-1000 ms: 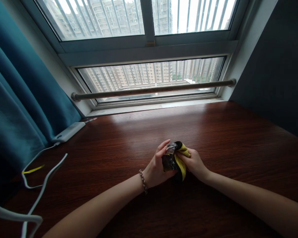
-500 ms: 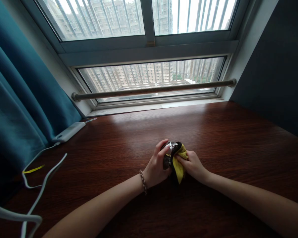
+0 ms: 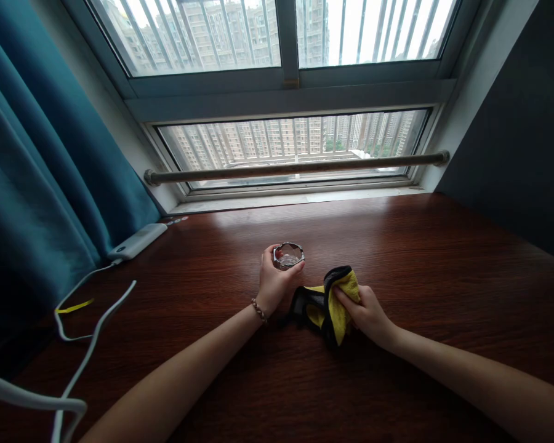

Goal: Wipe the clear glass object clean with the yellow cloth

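Separated since a moment ago: glass (image 3: 288, 255), upright near tabletop (image 3: 443, 258) middle, left hand (image 3: 273, 284) fingers wrapped around it; cloth (image 3: 330, 303), bunched in right hand (image 3: 367, 311) fingers, resting just beside. Handling: firm low grip likely keeps glass steady.

glass (image 3: 289, 255): lower body hidden inside the left hand (image 3: 273, 283); contents unreadable
cloth (image 3: 325, 304): right end covered by the right hand (image 3: 367, 314)
white cable (image 3: 99, 327): runs off the bottom-left edge, end unseen
yellow tag (image 3: 74, 306): too small to identify
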The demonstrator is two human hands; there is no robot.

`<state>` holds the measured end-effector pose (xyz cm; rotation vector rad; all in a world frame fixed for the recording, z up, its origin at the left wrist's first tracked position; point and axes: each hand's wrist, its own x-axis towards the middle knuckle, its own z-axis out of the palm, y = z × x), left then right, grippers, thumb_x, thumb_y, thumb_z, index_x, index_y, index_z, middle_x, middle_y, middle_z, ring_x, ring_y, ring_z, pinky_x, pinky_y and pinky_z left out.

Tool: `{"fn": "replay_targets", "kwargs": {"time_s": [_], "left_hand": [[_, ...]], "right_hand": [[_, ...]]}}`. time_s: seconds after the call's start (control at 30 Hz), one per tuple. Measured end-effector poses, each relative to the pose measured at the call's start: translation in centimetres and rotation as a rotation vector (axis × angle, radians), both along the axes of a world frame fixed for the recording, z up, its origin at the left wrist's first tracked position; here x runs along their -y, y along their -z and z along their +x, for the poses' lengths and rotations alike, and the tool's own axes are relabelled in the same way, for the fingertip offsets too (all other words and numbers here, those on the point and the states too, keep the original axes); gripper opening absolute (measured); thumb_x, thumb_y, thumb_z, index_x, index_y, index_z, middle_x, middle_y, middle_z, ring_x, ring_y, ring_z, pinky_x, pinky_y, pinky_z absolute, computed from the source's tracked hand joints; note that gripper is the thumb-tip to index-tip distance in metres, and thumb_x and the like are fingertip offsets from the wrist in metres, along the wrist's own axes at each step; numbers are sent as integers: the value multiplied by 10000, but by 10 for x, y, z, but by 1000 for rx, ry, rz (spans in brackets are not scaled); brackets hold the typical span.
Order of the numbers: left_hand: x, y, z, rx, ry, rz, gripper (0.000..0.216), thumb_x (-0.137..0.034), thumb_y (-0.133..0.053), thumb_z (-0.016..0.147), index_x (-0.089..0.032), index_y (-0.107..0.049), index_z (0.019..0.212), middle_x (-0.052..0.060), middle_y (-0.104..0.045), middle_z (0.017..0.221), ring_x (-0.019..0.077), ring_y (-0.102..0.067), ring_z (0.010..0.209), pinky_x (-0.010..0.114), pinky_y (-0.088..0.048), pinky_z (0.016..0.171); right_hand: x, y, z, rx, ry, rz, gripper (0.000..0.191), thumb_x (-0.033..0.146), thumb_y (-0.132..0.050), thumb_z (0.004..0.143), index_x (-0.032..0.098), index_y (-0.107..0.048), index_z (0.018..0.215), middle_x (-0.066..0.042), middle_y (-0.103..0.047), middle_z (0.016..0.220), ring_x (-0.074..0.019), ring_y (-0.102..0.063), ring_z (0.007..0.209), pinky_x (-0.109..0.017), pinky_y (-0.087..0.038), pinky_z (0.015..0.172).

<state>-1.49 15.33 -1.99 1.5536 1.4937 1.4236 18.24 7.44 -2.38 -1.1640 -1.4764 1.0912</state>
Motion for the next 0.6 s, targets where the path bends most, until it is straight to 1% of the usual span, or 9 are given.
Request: {"fn": "replay_targets", "kwargs": {"time_s": [0.07,0.27,0.4,0.6], "left_hand": [[-3,2,-1,27,-14,-39,698,-379,-789,578,-166,-442,1145,82,-538,1075,211,-542,1017,373,-450,921],[-3,6,-1,-13,-28,-24,694,-351,-786,585,-172,-436,1156,83,-527,1135,210,-526,1053,368,-425,957],[-2,5,-1,12,-30,-53,691,-344,-783,591,-173,-429,1160,80,-531,1133,207,-530,1049,357,-431,945],[-3,6,-2,-6,-48,-70,675,-347,-782,591,-178,-439,1148,72,-548,1112,210,-543,1026,351,-438,917]], "right_hand": [[1,-1,-1,-4,-7,-6,451,500,-529,833,79,-522,668,-46,-466,536,-94,-379,396,-213,-285,330],[3,-6,-2,-41,-7,-16,462,513,-530,830,96,-489,635,-35,-441,505,-89,-375,382,-209,-279,320],[2,-4,-1,-66,-10,-24,454,504,-535,837,97,-486,644,-25,-431,490,-85,-365,358,-207,-266,303],[4,-3,0,-74,-29,-19,463,511,-530,846,100,-481,640,-18,-422,482,-81,-364,348,-198,-257,292]]}}
